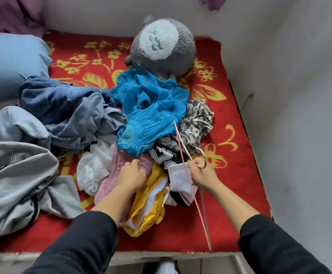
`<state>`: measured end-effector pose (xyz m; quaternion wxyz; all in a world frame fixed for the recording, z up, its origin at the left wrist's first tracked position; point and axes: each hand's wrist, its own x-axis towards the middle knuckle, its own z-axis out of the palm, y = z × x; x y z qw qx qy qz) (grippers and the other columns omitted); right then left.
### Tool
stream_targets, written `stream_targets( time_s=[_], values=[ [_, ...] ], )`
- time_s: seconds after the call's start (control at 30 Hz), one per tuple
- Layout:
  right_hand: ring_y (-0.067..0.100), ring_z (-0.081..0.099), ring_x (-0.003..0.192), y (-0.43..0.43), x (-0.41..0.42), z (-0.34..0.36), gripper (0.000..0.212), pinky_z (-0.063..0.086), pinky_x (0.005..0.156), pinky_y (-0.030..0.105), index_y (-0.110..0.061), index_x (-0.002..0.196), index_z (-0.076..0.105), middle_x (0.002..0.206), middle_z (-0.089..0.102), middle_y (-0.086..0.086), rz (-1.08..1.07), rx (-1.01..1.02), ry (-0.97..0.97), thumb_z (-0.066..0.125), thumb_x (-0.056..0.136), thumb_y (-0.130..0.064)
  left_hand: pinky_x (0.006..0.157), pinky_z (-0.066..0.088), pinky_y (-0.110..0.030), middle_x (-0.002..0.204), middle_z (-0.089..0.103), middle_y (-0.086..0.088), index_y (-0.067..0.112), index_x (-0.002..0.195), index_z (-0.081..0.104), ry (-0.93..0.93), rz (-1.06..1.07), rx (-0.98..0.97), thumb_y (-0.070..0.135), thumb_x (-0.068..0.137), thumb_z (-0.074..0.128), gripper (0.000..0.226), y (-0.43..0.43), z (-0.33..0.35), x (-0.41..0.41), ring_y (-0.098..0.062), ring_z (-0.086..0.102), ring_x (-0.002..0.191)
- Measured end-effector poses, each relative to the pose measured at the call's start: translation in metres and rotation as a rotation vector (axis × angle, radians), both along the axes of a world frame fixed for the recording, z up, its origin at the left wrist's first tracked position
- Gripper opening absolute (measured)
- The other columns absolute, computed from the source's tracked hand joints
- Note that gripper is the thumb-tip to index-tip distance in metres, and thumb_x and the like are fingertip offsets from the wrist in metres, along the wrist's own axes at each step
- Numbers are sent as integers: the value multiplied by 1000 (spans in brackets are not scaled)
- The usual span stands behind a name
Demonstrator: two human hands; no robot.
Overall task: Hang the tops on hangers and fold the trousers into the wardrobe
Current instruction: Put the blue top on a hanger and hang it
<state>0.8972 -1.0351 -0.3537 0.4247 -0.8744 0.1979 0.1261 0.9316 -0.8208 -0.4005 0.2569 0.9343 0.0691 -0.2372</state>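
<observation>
Red blanket [230, 175] with yellow flower print covers the bed. Grey plush toy [161, 44] with a white belly lies at the far end, by the white wall [289, 76]. Blue pillow [13, 62] far left, purple cloth [11, 14] behind it. Another purple scrap [212, 2] at the top edge.

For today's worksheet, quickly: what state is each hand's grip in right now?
Left grip: holds the pink knitted top.
Right grip: holds the pink hanger.

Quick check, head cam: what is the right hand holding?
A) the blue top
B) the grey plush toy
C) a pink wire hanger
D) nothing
C: the right hand grips the pink wire hanger near its hook, over the clothes pile.
</observation>
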Motion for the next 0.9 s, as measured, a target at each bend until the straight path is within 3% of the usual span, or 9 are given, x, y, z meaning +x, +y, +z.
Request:
stream_targets(
  time_s=[0.1, 0.2, 0.27, 0.33, 0.43, 0.5, 0.6, 0.77, 0.9],
  values=[
    [35, 54, 62, -2, 48, -19, 32, 41, 56, 41, -16, 68, 34, 61, 42, 4, 64, -24, -2, 44, 97, -24, 108, 31, -41, 146, 34, -19, 7, 144, 32, -2, 112, 21, 18, 93, 41, 53, -6, -15, 29, -35, 33, 133],
    [20, 47, 56, 0, 74, -47, 28, 31, 46, 22, -20, 72, 32, 64, 46, 0, 135, -67, -10, 44, 98, -20, 111, 27, -45, 151, 25, -15, 5, 146, 25, -24, 233, 76, 20, 91, 45, 61, 0, -34, 55, -34, 23, 137],
    [13, 43, 54, -1, 83, -64, 28, 29, 44, 21, -21, 73, 32, 63, 46, -3, 168, -32, -18, 44, 98, -18, 110, 27, -47, 154, 20, -13, 5, 146, 22, -41, 273, 115, 22, 89, 49, 65, 5, -48, 73, -33, 17, 139],
    [13, 42, 55, -5, 90, -74, 23, 22, 46, 24, -18, 78, 35, 66, 46, -2, 193, -18, -11, 43, 99, -23, 112, 24, -47, 156, 16, -11, 8, 145, 26, -4, 260, 139, 26, 89, 51, 65, 9, -59, 87, -32, 11, 142],
    [14, 41, 56, -14, 96, -81, 20, 24, 47, 27, -15, 80, 37, 66, 44, -2, 189, -4, 9, 46, 97, -22, 114, 18, -47, 158, 17, -1, 20, 140, 42, 107, 87, 163, 36, 91, 53, 53, 7, -67, 96, -28, 3, 145],
    [13, 40, 57, -19, 102, -79, 24, 27, 48, 24, -18, 75, 35, 66, 44, -3, 176, -7, 21, 48, 96, -20, 112, 19, -47, 152, 34, 5, 24, 132, 52, 52, -26, 103, 39, 88, 57, 46, 1, -64, 92, -26, 8, 144],
    [21, 47, 62, -20, 117, -73, 24, 31, 50, 32, -15, 77, 44, 67, 49, 0, 170, -25, 45, 48, 96, -28, 110, 23, -44, 135, 51, 5, 23, 128, 55, -11, -79, -134, 45, 75, 58, 57, -9, -41, 80, -23, 22, 136],
    [32, 63, 84, 10, 133, -68, 40, 50, 72, 44, -2, 87, 54, 88, 65, 16, 93, 157, 90, 61, 89, -41, 106, 27, -36, 121, 48, 11, 25, 132, 52, 142, -195, -349, 22, 86, 63, 47, 6, -12, 58, -15, 31, 121],
    [22, 51, 66, 43, 134, -69, 42, 36, 52, 33, -14, 74, 43, 74, 53, 3, 54, 103, 53, 66, 83, -48, 95, 36, -20, 110, 54, 6, 21, 119, 63, 245, -282, -492, 17, 87, 66, 32, 13, 5, 39, -6, 48, 106]
  ],
)
